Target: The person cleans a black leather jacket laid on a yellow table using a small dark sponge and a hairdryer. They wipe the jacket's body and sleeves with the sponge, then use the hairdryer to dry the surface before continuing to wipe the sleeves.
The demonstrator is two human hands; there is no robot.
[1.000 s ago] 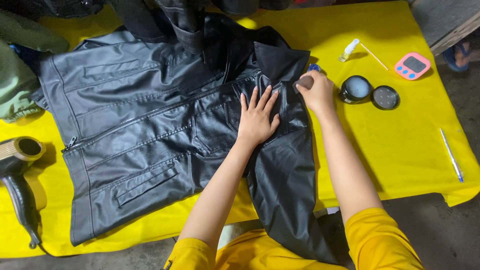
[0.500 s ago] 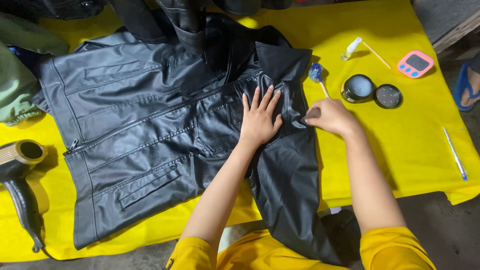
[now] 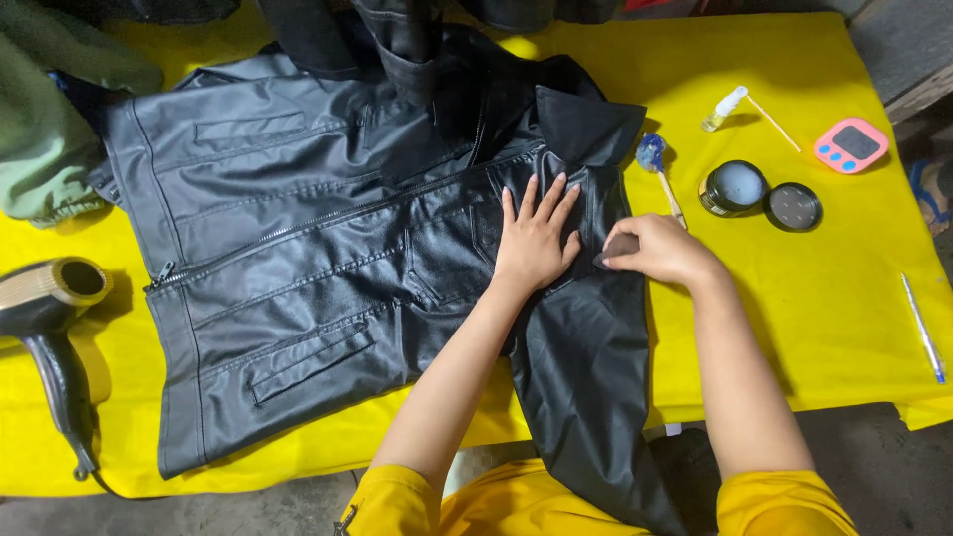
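A black leather jacket lies spread, front up, on a yellow-covered table; one sleeve hangs over the near edge. My left hand rests flat on the jacket's chest by the shoulder, with its fingers spread. Just to its right, my right hand pinches a small dark pad against the top of the sleeve. Beyond my right hand stands an open round tin, with its dark lid beside it.
A small blue-tipped tool lies by the collar. A little bottle, a thin stick and a pink timer sit at the far right, a pen at the right edge. A hair dryer and green garment are at the left.
My right hand has come from the collar area down along the shoulder towards me, ending close beside my left hand. The left hand has stayed flat in place.
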